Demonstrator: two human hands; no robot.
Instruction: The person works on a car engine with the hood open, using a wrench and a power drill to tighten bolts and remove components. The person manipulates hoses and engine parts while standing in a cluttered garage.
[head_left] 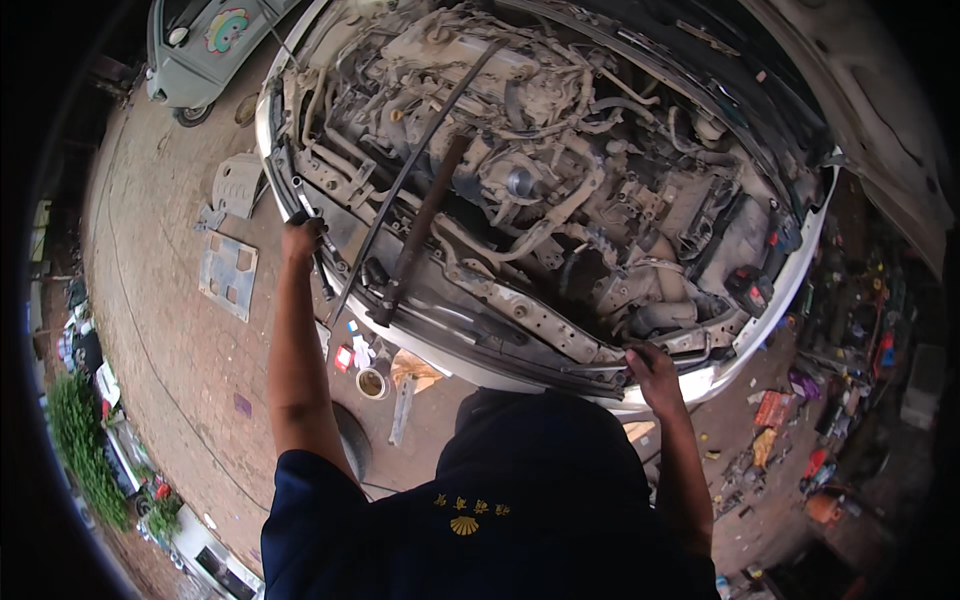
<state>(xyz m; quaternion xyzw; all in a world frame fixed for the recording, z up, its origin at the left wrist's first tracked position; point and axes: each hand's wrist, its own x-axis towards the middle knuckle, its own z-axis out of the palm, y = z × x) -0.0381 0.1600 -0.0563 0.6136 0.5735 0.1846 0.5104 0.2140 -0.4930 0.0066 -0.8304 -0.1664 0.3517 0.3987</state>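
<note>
A dusty engine (pixel 500 110) sits in the uncovered front bay of a white car. My left hand (pixel 302 240) is at the bay's front left edge, its fingers closed round a dark piece that I cannot clearly make out. At the front right edge is my right hand (pixel 652 376), fingers bent against the front frame beside a thin silver bar (pixel 592 369); what they grip is hidden. A long thin black rod (pixel 420 155) and a thicker rusty pipe (pixel 428 228) lean across the bay. Near the pipe's lower end rests a small black cylindrical part (pixel 375 271).
A red-and-black power tool (pixel 748 290) lies at the bay's right side, under the raised hood (pixel 860 90). Flat metal plates (pixel 228 270) and a round tin (pixel 371 383) lie on the paved ground. Scattered tools and parts cover the right; a small grey vehicle (pixel 205 65) stands far left.
</note>
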